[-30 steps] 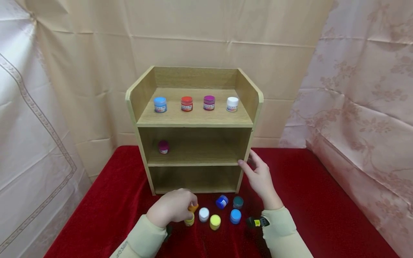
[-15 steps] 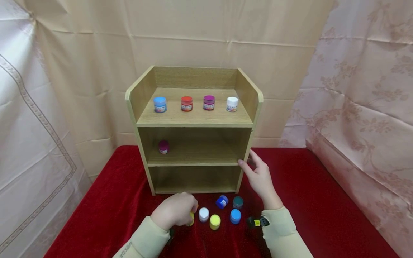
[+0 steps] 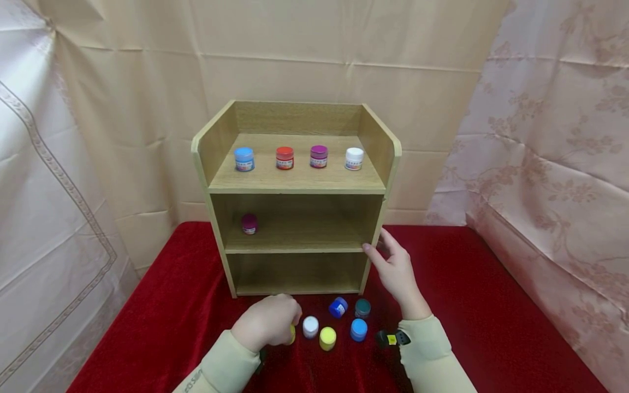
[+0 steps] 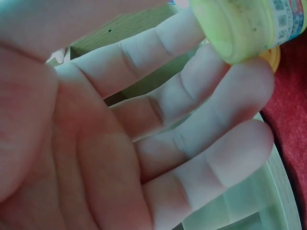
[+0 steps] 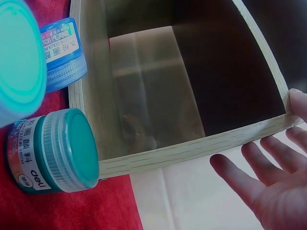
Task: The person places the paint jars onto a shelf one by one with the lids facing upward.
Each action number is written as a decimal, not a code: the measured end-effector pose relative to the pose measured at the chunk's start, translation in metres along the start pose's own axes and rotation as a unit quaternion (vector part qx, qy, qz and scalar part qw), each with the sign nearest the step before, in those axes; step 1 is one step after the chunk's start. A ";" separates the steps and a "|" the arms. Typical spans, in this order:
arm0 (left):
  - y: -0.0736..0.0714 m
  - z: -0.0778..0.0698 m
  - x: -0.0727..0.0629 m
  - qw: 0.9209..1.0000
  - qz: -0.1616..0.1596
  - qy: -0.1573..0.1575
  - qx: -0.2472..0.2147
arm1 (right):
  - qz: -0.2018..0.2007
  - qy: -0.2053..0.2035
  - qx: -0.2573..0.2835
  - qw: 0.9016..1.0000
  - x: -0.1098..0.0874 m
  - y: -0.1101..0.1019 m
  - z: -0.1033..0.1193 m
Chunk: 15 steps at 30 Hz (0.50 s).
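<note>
My left hand (image 3: 269,323) is low on the red cloth, thumb and fingertips around a yellow paint jar (image 4: 240,28), which it mostly hides in the head view. An orange jar (image 4: 274,58) peeks out behind it in the left wrist view. My right hand (image 3: 395,270) holds the right side panel of a small wooden shelf (image 3: 295,190), thumb on the front edge and fingers along the outside. Right of the left hand stand a white jar (image 3: 310,327) and another yellow-lidded jar (image 3: 327,338).
A dark blue jar (image 3: 338,307) lies tilted near a teal jar (image 5: 79,151) and a light blue jar (image 3: 358,329). Blue (image 3: 244,159), red (image 3: 284,158), purple (image 3: 318,156) and white (image 3: 354,158) jars line the top shelf; a purple jar (image 3: 249,224) stands on the middle one.
My left hand has shifted slightly right and down over the yellow jar, covering more of it and of the orange jar. My right hand has stayed on the shelf's side.
</note>
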<state>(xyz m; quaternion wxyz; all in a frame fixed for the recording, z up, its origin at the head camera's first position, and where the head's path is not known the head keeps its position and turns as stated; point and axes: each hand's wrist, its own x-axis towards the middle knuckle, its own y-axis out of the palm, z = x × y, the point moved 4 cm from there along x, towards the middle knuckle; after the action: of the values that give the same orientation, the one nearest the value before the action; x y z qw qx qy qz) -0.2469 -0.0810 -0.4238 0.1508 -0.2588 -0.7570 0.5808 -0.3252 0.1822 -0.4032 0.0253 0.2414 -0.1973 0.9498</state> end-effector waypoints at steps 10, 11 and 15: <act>-0.008 0.003 -0.001 0.998 0.021 -0.008 -0.052 | -0.001 0.001 0.005 1.000 -0.001 0.000 0.000; -0.010 0.004 -0.001 0.998 0.021 -0.008 -0.056 | -0.001 0.001 0.005 1.000 -0.001 0.000 0.000; -0.016 0.009 -0.003 0.998 0.008 0.001 -0.062 | -0.002 0.002 0.003 1.000 0.000 0.000 0.000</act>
<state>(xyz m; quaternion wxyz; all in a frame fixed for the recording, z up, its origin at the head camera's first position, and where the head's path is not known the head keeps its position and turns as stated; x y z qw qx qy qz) -0.2525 -0.0928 -0.4102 0.1304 -0.2743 -0.7893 0.5336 -0.3249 0.1825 -0.4036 0.0265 0.2403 -0.1940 0.9507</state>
